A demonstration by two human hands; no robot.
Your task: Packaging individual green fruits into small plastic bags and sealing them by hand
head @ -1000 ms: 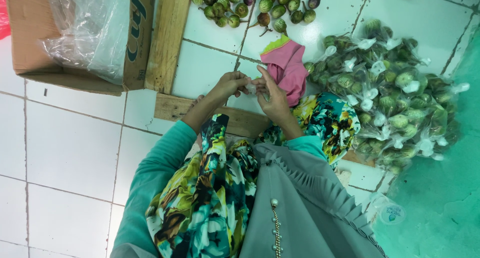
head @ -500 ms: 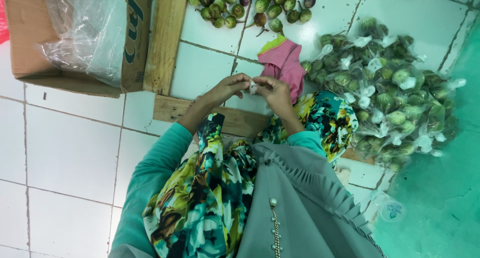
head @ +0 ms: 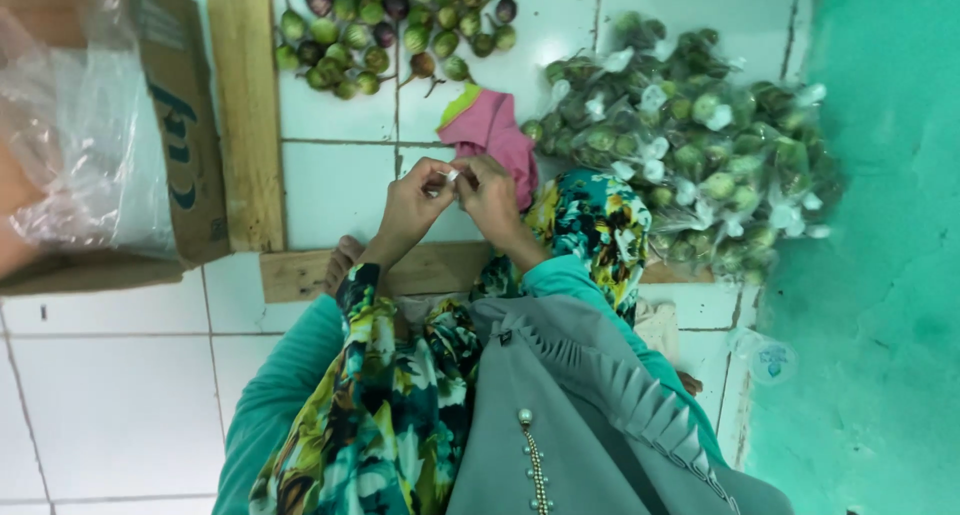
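My left hand [head: 413, 203] and my right hand [head: 492, 193] meet above the white tiled floor. Their fingertips pinch one small whitish, clear plastic piece [head: 450, 176] between them; I cannot tell exactly what it is. Just beyond my right hand lies a pink cloth with a green edge [head: 488, 127]. Loose green and purple round fruits [head: 390, 25] are heaped farther out. A pile of clear bags packed with green fruits [head: 700, 145] lies to the right of my hands.
A cardboard box [head: 185, 145] with crumpled clear plastic [head: 80, 155] inside stands at the left. A wooden plank [head: 245, 105] runs beside it, and another plank [head: 440, 267] lies under my wrists. A teal wall [head: 880, 275] closes the right side. A bare foot [head: 340, 260] shows.
My hands have stayed together on the small piece, with the fingers shifting slightly. The view has moved a little, so the fruit piles sit differently in the frame.
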